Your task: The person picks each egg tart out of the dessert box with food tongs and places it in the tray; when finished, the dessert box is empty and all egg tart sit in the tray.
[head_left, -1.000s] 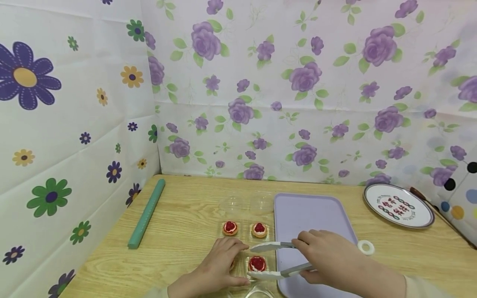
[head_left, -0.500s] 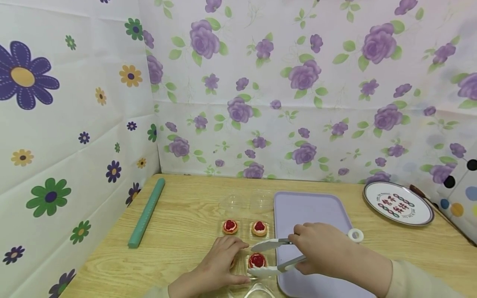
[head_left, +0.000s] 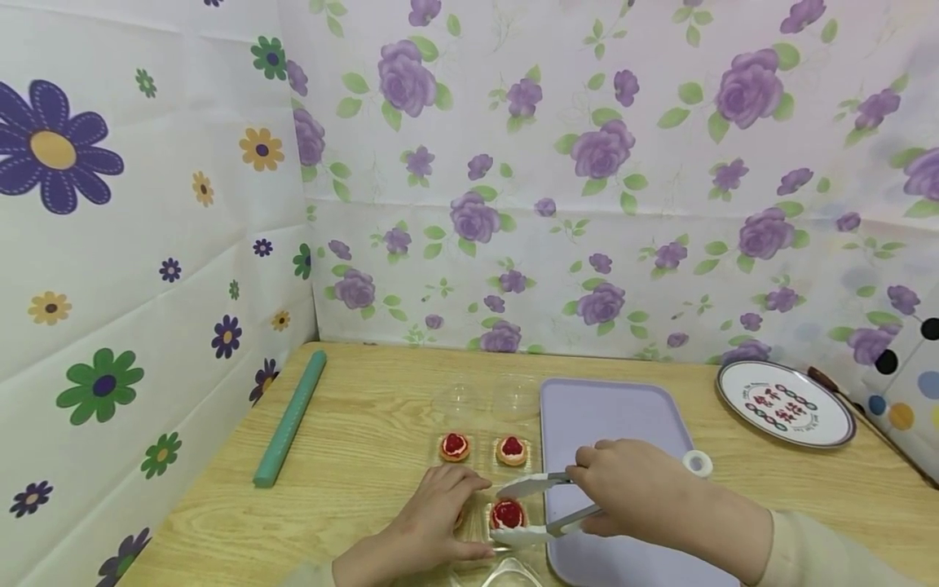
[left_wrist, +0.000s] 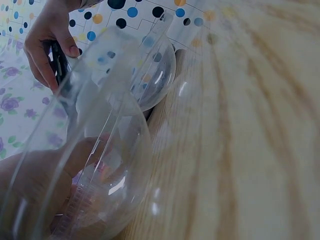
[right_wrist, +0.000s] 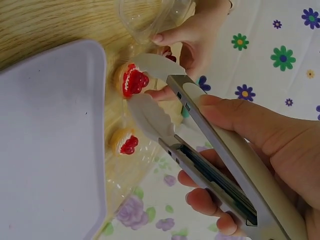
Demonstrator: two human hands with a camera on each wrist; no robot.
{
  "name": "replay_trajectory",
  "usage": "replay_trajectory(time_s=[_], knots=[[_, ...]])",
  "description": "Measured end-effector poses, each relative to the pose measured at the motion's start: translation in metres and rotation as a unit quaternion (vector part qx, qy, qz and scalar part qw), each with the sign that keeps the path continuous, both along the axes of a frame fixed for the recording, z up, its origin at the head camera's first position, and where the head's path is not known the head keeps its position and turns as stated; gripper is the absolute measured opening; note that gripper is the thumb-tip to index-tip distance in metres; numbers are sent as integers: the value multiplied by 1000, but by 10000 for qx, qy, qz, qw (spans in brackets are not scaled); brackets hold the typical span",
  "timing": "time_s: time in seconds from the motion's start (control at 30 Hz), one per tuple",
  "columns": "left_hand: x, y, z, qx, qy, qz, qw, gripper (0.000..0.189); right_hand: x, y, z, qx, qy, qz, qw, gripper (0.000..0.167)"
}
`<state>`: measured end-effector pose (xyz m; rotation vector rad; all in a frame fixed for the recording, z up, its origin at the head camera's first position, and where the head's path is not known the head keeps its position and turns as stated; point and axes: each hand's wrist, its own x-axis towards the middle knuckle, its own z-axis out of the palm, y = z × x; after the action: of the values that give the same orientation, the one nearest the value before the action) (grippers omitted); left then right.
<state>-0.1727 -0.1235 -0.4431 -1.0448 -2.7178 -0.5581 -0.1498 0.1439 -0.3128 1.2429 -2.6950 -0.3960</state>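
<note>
Head view: the right hand (head_left: 641, 489) grips tongs (head_left: 575, 517), tips astride a red-topped tart (head_left: 508, 514) in its clear container (head_left: 535, 512); the left hand (head_left: 433, 518) spreads its fingers beside it. Left wrist: a clear plastic dome (left_wrist: 122, 185) partly veils the left hand. Right wrist: thumb and fingers hold the tongs — tips parted — near the lilac tray (right_wrist: 50, 145).

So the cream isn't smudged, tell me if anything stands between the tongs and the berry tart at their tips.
Nothing visible does: the tongs stand open, a tip on either side of the berry tart. The left hand is beyond the tips, beside the tart.
</note>
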Motion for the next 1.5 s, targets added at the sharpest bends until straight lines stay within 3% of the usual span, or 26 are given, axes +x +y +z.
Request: replay_trajectory(time_s=[0.33,0.77,1.1,1.37,1.5], knots=[[0,0,0,2,-33,-28,10000,68,1,14,-2,-336,-189,19,9993,51],[1,-1,0,-23,-25,-8,10000,68,6,41,3,-834,2,-219,9963,53],[-1,-1,-2,-73,144,1,9999,67,10,69,5,-1090,-103,-648,9919,56],[0,-2,-2,-119,-6,13,9999,68,11,90,4,-1086,-207,-975,9891,58],[0,-2,-1,-124,-83,22,9999,68,12,100,1,-970,-218,-1335,9861,58]])
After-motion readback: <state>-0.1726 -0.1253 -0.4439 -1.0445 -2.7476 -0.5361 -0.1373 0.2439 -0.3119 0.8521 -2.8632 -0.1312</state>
